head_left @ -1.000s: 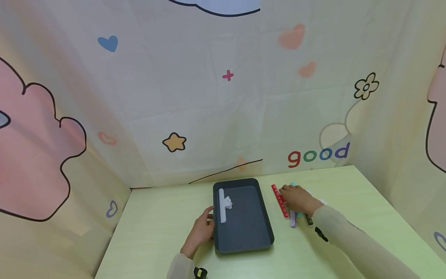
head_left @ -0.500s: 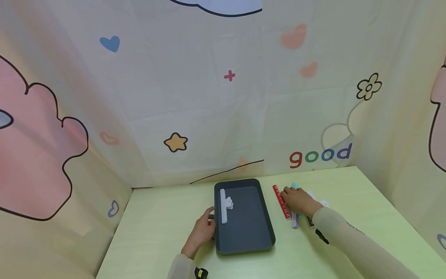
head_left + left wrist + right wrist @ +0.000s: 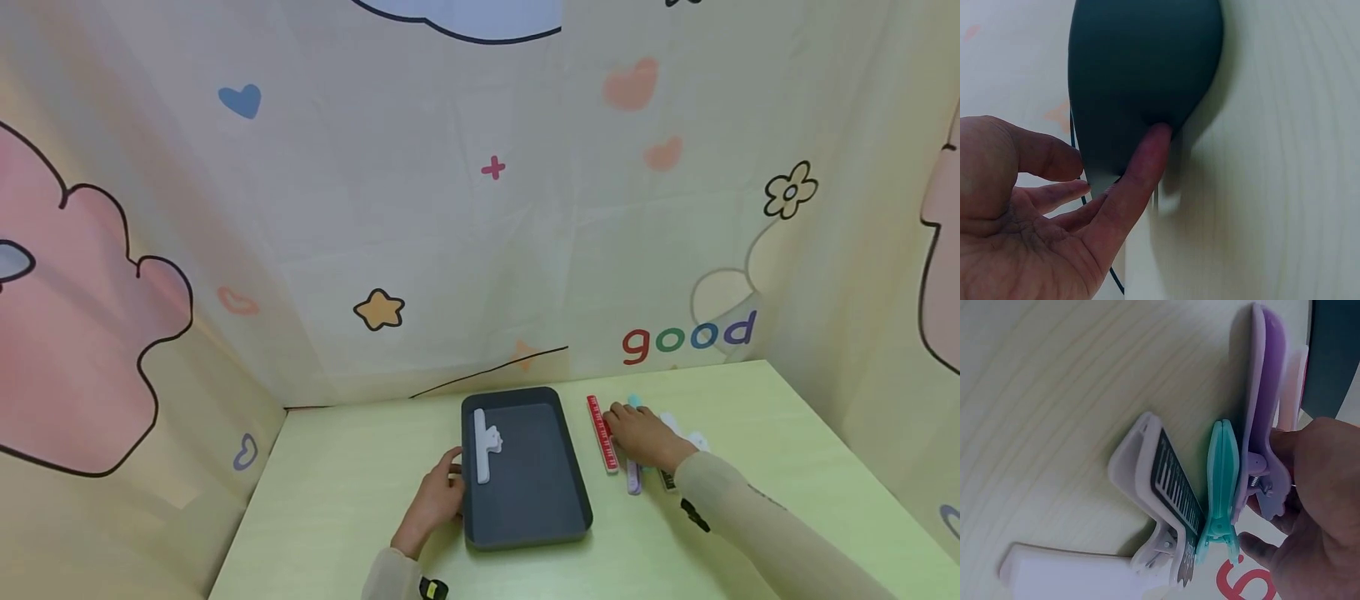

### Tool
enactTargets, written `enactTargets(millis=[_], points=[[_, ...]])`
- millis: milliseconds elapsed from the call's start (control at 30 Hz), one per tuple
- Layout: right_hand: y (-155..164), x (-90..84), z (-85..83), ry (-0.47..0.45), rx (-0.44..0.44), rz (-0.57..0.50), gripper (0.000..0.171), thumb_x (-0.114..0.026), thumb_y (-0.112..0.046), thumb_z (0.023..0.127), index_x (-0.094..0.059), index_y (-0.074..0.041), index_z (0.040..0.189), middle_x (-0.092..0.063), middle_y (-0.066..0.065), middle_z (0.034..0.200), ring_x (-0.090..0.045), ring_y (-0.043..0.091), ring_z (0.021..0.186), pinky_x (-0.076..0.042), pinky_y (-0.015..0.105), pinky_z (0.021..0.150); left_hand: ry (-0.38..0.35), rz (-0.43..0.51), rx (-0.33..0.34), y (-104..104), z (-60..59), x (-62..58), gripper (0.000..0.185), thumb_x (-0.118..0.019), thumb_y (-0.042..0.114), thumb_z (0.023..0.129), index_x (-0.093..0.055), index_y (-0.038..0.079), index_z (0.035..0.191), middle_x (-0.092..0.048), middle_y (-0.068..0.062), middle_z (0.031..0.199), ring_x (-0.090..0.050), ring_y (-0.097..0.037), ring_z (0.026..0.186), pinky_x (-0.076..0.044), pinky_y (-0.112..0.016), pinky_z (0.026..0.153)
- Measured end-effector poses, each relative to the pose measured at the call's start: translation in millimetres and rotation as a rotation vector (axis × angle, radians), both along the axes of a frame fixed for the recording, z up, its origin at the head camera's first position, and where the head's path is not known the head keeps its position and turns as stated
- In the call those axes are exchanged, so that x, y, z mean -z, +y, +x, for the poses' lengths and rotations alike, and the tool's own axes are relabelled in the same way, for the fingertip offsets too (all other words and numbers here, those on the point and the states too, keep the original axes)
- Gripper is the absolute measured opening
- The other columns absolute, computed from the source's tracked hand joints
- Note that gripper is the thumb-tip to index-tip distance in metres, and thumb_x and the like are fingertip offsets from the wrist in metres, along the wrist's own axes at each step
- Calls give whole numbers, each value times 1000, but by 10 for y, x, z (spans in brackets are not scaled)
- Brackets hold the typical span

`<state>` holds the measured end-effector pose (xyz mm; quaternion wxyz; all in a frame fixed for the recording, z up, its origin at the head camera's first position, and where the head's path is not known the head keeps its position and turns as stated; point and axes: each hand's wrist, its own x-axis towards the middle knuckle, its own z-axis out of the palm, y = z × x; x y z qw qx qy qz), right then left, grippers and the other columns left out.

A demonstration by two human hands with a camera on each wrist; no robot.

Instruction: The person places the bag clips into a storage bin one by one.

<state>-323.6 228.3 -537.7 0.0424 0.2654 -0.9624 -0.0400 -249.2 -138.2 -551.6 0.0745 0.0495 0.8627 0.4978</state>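
We see a pale green wooden table [image 3: 337, 500] enclosed by cream fabric walls [image 3: 450, 250] printed with hearts, a star, clouds and the word "good" [image 3: 686, 335]

Matt dark plastic is seen on the tray [image 3: 573, 487]. Smooth, slightly glossy plastic forms the clips [image 3: 1222, 481]. Pale wood grain marks the table [image 3: 337, 500]; creased cloth forms the backdrop [image 3: 450, 250].
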Motion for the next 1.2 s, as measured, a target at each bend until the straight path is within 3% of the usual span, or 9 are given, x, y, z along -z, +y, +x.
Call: enactTargets(millis=[200,400,733,1000,1200], points=[[-23,-78,40,2,18,-45,34,-63,-21,95,-56,-1,121,-57,14,115,-58,32,110,-52,53,92,7,-11,4,-3,6,-3,53,-43,3,96,-36,5,148,-56,-29,129,-64,-26,86,-54,-33,48],[-35,-188,108,54,-20,-80,30,-65,-20,94,-55,-2,117,-56,12,112,-58,30,104,-53,49,84,5,-18,0,3,11,-8,53,-43,4,96,-36,6,148,-57,-29,129,-64,-26,86,-54,-34,49],[-138,-391,172,86,-32,-108,38,-64,-24,95,-54,-2,125,-56,13,118,-56,31,110,-51,51,91,4,-18,-2,-2,11,-9,53,-43,4,96,-36,5,148,-56,-29,129,-65,-27,87,-54,-34,48],[-292,-524,227,57,-13,-121,43,-65,-24,94,-53,-1,128,-55,14,122,-53,31,114,-51,49,95,13,-29,3,-6,3,5,53,-43,4,96,-37,5,148,-57,-29,129,-64,-28,92,-55,-33,51],[-396,-595,265,92,-42,-119,40,-64,-23,95,-53,-2,127,-56,13,120,-55,30,112,-52,46,94,26,-62,2,-11,-5,0,52,-43,5,96,-38,5,148,-57,-28,129,-64,-28,95,-56,-33,57]])
